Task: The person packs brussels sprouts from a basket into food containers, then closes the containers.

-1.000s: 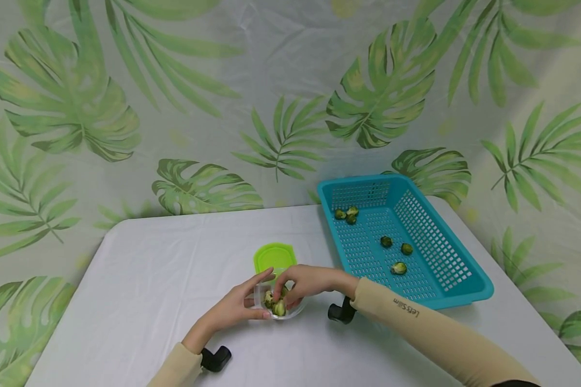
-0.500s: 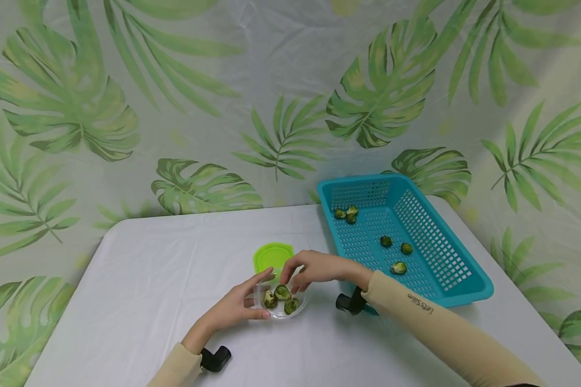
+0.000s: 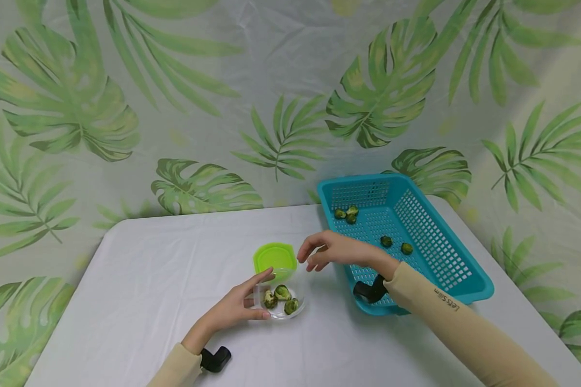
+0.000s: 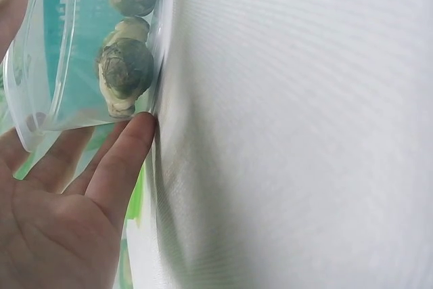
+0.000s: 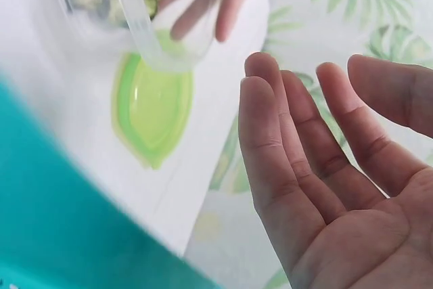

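Observation:
My left hand point(image 3: 234, 306) holds a clear plastic container point(image 3: 280, 313) from its left side, the thumb near its front and the fingers at the back wall. Three Brussels sprouts point(image 3: 282, 292) lie inside it. In the left wrist view, fingertips point(image 4: 141, 126) touch the container wall point(image 4: 64, 93). My right hand point(image 3: 339, 250) hangs in the air between the container and the blue basket point(image 3: 474, 287), overlapping the basket's left side. In the right wrist view its fingers point(image 5: 260, 140) are loosely bent with nothing between them.
Behind the container lies a bright green lid point(image 3: 274, 257) on the white-covered table point(image 3: 174, 269). Several Brussels sprouts point(image 3: 351, 219) are in the basket at the right, some at its far left corner. A leaf-patterned cloth point(image 3: 290, 80) hangs behind the table.
My right hand has let go of a Brussels sprout in the container, lifted out and moved right toward the basket. My left hand and the container have stayed in place.

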The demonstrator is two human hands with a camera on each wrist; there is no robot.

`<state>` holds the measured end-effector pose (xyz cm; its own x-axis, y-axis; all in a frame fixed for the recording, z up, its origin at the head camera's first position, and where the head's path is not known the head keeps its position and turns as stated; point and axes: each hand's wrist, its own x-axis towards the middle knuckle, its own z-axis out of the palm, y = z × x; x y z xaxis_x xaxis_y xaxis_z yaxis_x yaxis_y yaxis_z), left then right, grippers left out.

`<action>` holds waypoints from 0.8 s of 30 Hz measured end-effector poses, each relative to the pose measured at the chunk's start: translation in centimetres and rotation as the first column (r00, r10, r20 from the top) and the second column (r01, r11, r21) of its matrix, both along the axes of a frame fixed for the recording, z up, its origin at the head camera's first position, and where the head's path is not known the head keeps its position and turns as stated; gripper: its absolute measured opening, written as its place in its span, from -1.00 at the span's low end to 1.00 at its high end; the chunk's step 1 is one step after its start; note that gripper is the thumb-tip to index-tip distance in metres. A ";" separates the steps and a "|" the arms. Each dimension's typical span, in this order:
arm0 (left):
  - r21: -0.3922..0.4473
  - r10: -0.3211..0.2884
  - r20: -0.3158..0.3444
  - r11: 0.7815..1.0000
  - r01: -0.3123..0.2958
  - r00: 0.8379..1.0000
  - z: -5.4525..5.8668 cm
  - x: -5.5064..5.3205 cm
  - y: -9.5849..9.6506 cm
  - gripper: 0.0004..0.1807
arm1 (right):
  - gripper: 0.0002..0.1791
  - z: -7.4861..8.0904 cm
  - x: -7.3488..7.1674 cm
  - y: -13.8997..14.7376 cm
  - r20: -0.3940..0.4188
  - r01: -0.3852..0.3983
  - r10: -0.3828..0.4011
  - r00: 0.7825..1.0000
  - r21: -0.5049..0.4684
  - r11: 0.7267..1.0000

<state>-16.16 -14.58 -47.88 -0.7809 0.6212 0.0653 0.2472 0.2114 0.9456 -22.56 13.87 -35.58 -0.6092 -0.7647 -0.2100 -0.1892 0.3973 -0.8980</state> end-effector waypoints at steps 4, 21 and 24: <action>0.000 0.002 -0.017 1.000 -0.002 1.000 0.0 0.0 0.0 -0.05 | -0.74 0.5 -0.3 1.2 -0.007 0.034 -0.034 0.999 -0.011 0.999; -0.006 0.002 -0.013 1.000 -0.002 1.000 -0.2 0.0 -0.1 -0.05 | -0.67 0.3 -1.8 7.3 0.000 0.181 -0.181 0.983 -0.041 0.983; -0.012 -0.001 -0.012 1.000 0.001 1.000 -0.2 0.0 0.0 -0.05 | -0.68 0.1 -2.0 8.3 -0.002 0.215 -0.215 0.977 -0.037 0.976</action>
<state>-16.13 -14.62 -48.09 -0.7794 0.6230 0.0668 0.2586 0.2227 0.9400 -24.53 22.18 -35.47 -0.7612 -0.6229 -0.1806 -0.1080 0.3964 -0.9117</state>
